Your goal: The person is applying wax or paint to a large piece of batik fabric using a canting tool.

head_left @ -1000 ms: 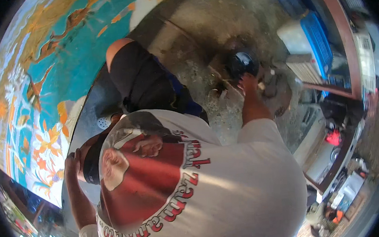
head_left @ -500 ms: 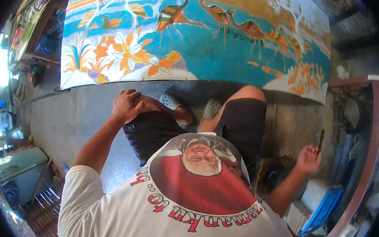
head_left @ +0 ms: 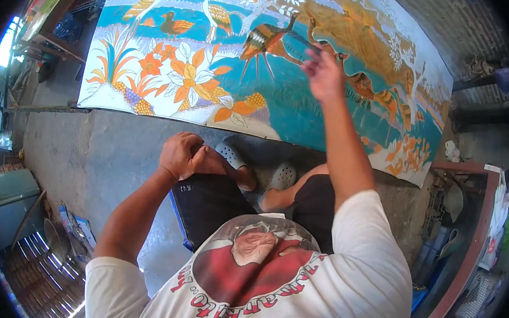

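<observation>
Right grip [head_left: 324,76], blurred, seems closed around a slim, dark, stick-like tool [head_left: 312,51] whose tip cannot be made out. Both are over the middle of a large rectangular painted panel [head_left: 293,115] in teal, white and orange, in from its near edge and beside a long-necked brown-and-orange bird [head_left: 264,41]; whether tool and panel touch cannot be told. Left grip [head_left: 181,156] drapes loosely over the bare left knee [head_left: 212,162], holding nothing visible. Two grey perforated clogs [head_left: 281,176] stand on the grey floor [head_left: 122,145], near the panel's near edge. Likely trouble: an unsteady wrist could drag the tool across the bird's outline, and the right forearm [head_left: 347,146], crossing that near edge, could dip and smear any paint that is wet; a knee or foot bumping the edge could jolt the panel.
</observation>
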The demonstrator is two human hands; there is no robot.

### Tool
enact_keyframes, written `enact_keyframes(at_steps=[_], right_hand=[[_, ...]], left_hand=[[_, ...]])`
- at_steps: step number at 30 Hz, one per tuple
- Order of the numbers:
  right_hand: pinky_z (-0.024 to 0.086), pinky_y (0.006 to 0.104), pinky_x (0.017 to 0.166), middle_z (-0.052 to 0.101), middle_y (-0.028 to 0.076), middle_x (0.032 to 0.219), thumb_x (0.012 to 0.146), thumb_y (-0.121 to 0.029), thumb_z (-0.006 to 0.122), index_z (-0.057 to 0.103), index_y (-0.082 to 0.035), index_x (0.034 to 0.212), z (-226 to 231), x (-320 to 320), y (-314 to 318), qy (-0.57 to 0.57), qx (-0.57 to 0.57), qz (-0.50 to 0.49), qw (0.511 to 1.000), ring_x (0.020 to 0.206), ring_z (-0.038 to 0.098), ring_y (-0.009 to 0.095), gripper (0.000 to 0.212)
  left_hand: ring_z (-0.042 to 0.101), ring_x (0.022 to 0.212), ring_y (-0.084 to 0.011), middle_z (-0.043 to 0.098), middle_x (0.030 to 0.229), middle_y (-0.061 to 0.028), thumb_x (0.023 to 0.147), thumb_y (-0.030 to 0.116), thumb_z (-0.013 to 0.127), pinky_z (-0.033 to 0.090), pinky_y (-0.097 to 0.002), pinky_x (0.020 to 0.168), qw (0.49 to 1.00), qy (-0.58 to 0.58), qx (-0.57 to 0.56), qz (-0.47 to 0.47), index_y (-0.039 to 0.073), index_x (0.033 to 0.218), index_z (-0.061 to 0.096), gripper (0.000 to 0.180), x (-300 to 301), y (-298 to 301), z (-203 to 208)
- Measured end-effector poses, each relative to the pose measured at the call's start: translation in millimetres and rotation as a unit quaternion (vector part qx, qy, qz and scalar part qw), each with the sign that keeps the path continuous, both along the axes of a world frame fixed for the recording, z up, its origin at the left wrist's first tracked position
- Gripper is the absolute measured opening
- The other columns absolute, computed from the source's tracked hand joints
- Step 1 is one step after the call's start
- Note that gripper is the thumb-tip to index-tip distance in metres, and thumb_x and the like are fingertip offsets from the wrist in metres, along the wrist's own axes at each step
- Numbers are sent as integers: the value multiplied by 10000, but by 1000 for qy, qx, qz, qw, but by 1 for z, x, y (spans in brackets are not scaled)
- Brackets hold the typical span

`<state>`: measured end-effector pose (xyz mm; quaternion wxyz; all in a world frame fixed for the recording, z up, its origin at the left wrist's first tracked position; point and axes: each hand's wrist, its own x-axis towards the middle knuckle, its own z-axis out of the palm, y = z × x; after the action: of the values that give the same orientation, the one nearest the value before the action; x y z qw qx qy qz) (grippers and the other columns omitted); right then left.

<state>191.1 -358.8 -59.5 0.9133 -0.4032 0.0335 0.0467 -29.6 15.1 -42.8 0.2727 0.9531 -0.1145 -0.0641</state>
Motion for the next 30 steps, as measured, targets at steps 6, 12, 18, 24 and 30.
enact_keyframes(at_steps=[6, 12, 18, 24, 30], right_hand=[[606, 384, 629, 698, 132, 1096, 1015, -176, 534, 593, -78, 1268, -70, 62, 85, 91, -89, -36, 991, 727, 678, 217, 277], [602, 392, 662, 689, 135, 1138, 1029, -231, 534, 570, -72, 1302, -90, 68, 106, 105, -126, -34, 986, 764, 687, 217, 318], [602, 387, 654, 689, 147, 1135, 1035, -225, 521, 565, -63, 1318, -92, 73, 100, 89, -136, -40, 986, 760, 688, 217, 329], [599, 340, 576, 709, 145, 1102, 1034, -177, 494, 608, -61, 1273, -89, 74, 101, 93, -177, -46, 979, 673, 675, 189, 289], [600, 346, 603, 702, 161, 1113, 1029, -179, 490, 600, -57, 1296, -95, 55, 101, 74, -237, -26, 968, 691, 679, 192, 314]], left_hand=[[660, 979, -379, 713, 1012, -168, 826, 302, 639, 529, -443, 886, 1000, 5, -19, -1, 26, 938, 710, 306, 4, 5, -5], [661, 966, -383, 711, 1002, -173, 817, 300, 643, 531, -445, 878, 1000, 10, -28, 9, 20, 923, 702, 304, 4, 15, -7], [662, 957, -386, 709, 996, -175, 813, 302, 642, 531, -446, 874, 999, 24, -27, 2, 21, 910, 700, 304, 9, 18, -10], [661, 952, -388, 708, 995, -182, 799, 308, 640, 531, -447, 872, 999, 24, -26, 3, 15, 904, 697, 317, 10, 16, -11], [636, 839, -388, 670, 851, -166, 766, 353, 639, 519, -458, 771, 999, -28, -43, 8, 31, 817, 675, 328, 8, 15, -18]])
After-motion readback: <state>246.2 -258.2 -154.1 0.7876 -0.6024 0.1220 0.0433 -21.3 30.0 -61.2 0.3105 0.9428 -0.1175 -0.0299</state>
